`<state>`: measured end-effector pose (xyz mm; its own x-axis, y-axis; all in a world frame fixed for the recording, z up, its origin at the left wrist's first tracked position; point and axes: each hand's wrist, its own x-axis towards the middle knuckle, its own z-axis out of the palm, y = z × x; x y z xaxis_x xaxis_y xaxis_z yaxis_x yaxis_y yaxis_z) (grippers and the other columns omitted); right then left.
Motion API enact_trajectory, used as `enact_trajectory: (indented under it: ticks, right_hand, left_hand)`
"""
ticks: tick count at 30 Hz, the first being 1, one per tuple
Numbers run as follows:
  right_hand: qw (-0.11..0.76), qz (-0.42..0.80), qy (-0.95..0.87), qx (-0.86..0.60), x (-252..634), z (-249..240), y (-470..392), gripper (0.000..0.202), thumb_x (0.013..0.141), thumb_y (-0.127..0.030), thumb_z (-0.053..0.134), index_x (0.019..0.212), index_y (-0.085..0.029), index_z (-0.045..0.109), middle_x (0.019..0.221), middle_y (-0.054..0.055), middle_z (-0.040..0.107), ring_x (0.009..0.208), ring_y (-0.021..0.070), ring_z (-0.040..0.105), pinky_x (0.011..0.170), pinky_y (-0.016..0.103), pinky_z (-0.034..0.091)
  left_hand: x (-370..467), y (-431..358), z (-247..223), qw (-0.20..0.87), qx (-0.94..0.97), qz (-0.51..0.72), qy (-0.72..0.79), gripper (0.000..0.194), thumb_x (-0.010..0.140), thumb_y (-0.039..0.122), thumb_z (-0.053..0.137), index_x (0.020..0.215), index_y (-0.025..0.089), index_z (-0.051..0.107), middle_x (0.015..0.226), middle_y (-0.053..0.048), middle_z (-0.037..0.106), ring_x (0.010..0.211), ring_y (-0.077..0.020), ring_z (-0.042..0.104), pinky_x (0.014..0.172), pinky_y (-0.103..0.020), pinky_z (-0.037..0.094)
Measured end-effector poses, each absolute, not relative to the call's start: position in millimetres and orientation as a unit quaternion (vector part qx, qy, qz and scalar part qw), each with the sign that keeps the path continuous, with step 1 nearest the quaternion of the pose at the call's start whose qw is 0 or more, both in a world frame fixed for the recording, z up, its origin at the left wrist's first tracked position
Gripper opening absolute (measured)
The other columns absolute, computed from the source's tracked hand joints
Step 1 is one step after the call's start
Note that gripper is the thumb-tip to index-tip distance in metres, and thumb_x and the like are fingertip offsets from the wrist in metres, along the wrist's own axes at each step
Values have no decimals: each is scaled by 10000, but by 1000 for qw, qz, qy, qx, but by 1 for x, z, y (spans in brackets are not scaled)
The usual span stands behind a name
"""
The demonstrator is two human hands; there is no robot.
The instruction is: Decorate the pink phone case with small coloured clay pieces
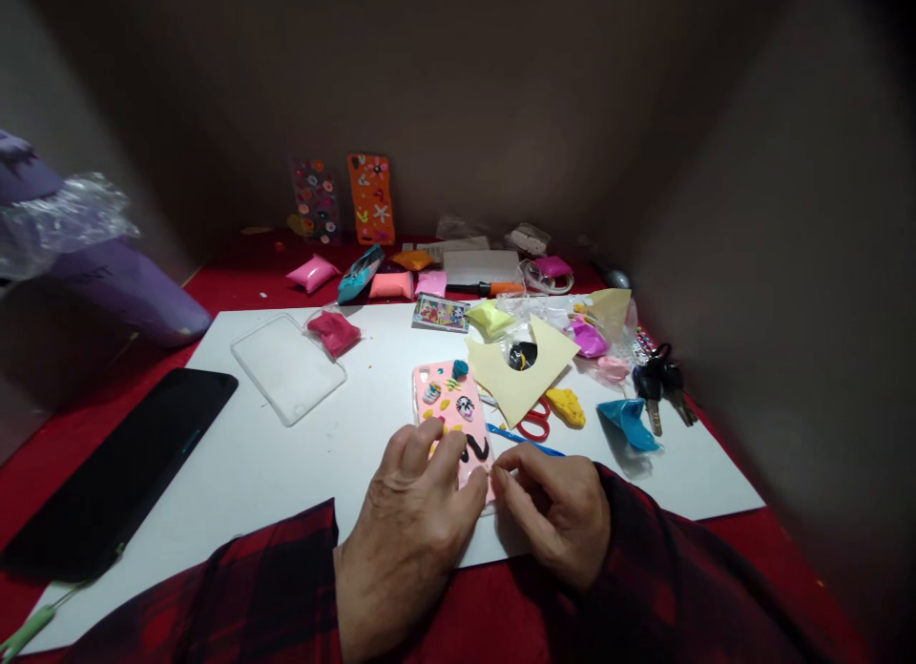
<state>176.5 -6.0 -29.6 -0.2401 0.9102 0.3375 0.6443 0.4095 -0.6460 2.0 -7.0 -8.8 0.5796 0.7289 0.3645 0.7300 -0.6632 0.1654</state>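
Note:
A pink phone case (445, 411) lies on the white board, decorated with small coloured clay pieces and a black wavy strip (477, 448). My left hand (422, 497) rests over its lower part, fingers bent and pressing on it, hiding much of the surface. At the case's lower right edge, my right hand (551, 502) has thumb and forefinger pinched together; whatever is between them is too small to make out. Just beyond that hand lie a blue tool (526, 442), red-handled scissors (535, 421) and a lump of yellow clay (566, 407).
On the white board (286, 473) lie a clear case (288, 368), a black phone (121, 473), cut yellow paper (530, 387), keys (662, 387) and a blue packet (628, 425). Clay packets (392, 285) line the back. An orange case (371, 198) leans against the wall.

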Motion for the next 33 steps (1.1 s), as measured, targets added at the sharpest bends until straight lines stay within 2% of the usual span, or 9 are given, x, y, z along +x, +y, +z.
enact_trajectory:
  ticks: [8,17,25,33]
  right_hand:
    - [366,188,-758,-506,175,-29,-6,152,843,-215,528,724,-167,609,438,-62,419,382,83,379,455,236,261]
    - [348,182,-771,-502,176,-29,-6,115,833,-198,538,759,-166,621,453,-43,494,402,93,437,469,237,277]
    - [341,193,-771,-502,176,-28,-6,99,836,-196,531,782,-172,611,455,-56,464,403,92,421,474,237,278]
    - [329,181,-794,-477,177,-26,-6,145,848,-187,500,790,-177,633,534,-17,550,453,104,475,490,241,302]
  left_hand:
    - [2,-6,-9,0,-887,-211,-411,140,860,145,528,945,130,638,1059,-114,578,1102,-293,429,953,-453,375]
    - [1,-6,-10,1,-889,-202,-410,141,843,139,558,960,132,636,1060,-107,578,1099,-287,428,951,-445,381]
    - [1,-6,-10,12,-889,-211,-406,157,853,141,540,966,131,648,1052,-109,580,1088,-293,434,936,-453,387]
    - [1,-6,-9,12,-891,-200,-408,182,864,145,524,997,125,647,1063,-114,580,1105,-295,430,956,-458,376]
